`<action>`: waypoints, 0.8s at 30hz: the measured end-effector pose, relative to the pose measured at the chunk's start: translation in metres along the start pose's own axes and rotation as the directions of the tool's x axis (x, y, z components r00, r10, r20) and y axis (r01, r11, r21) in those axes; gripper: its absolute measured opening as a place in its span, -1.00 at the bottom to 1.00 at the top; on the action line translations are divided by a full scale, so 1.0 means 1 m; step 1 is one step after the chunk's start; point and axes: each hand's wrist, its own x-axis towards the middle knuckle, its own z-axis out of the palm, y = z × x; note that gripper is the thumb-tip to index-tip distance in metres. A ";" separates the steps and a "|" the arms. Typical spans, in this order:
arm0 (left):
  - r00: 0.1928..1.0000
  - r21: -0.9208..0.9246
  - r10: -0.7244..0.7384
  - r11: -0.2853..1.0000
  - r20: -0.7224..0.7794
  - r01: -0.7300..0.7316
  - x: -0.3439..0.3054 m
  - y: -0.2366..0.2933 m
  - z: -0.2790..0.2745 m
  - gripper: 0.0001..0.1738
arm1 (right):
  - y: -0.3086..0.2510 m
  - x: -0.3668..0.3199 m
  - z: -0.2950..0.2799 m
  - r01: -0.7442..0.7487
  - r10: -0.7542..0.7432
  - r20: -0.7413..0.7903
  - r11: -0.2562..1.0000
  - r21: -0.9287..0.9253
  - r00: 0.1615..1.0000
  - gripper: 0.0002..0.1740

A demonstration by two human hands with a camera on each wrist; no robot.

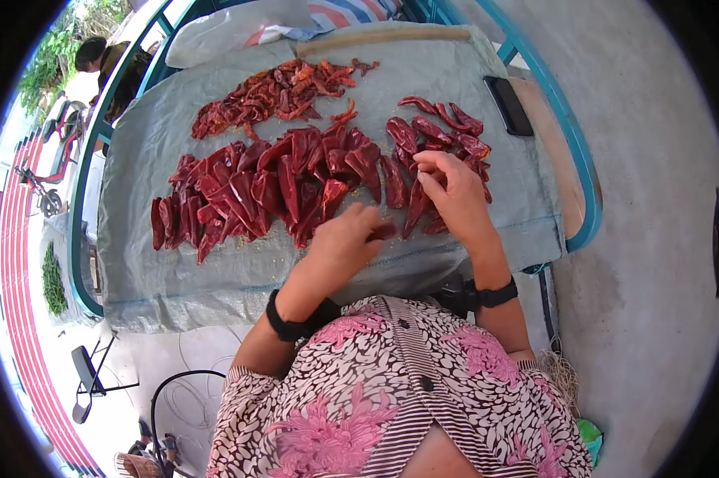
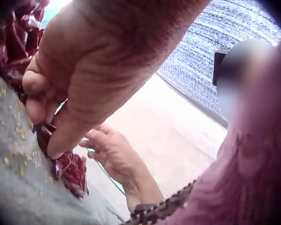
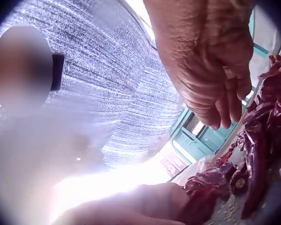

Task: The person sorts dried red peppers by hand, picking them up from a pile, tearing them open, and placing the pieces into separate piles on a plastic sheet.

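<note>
My left hand [image 1: 337,248] is over the front edge of a big heap of dried red chili peppers [image 1: 236,195]. Its thumb and fingers pinch one dark red chili pepper [image 1: 384,232], which also shows between thumb and fingers [image 2: 46,133] in the left wrist view. Over a smaller group of chili peppers [image 1: 403,134] on the right is my right hand [image 1: 460,199]. Its fingers hang loosely bent with nothing between them, as the right wrist view [image 3: 215,79] shows. Part of the smaller group is hidden under this hand.
A third pile of shriveled orange-red peppers [image 1: 276,95] lies farther back. Grey-green woven sheeting [image 1: 136,271] with scattered seeds covers the surface inside a teal metal rail [image 1: 570,151]. A black phone [image 1: 508,105] lies at the right. Another person [image 1: 116,68] is at the far left.
</note>
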 end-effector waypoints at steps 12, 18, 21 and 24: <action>0.948 0.030 -0.096 0.993 -0.303 0.110 0.001 0.009 -0.012 -0.52 | 0.014 0.001 0.023 0.445 -0.346 0.280 0.691 -0.569 0.896 -0.43; 0.919 0.021 -0.056 0.997 -0.389 0.070 0.018 0.014 -0.009 -0.68 | 0.017 0.005 0.018 0.460 -0.384 0.254 0.713 -0.529 0.888 -0.49; 0.923 0.007 -0.040 0.999 -0.382 0.047 0.025 0.013 -0.006 -0.71 | 0.012 0.004 0.030 0.429 -0.361 0.233 0.717 -0.550 0.903 -0.56; 0.940 0.021 -0.042 0.998 -0.339 0.052 0.028 0.015 -0.002 -0.70 | 0.021 0.008 0.040 0.399 -0.372 0.170 0.719 -0.568 0.913 -0.63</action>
